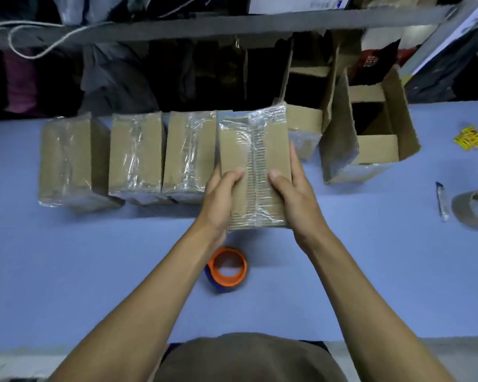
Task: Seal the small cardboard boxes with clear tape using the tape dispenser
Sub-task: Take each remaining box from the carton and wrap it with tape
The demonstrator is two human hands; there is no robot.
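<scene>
Above the blue table (pixel 94 257), clamped between left hand (pixel 221 194) and right hand (pixel 293 188), thumbs on top: taped box (pixel 254 150), long axis running away from body; tape dispenser (pixel 228 268) below, nearer left wrist.

Fingers (pixel 295 155) mostly hidden behind box (pixel 253 166), yellow packets (pixel 468 138) perhaps illegible

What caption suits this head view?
Both hands hold a taped box above the tape dispenser, beside three sealed boxes.
</scene>
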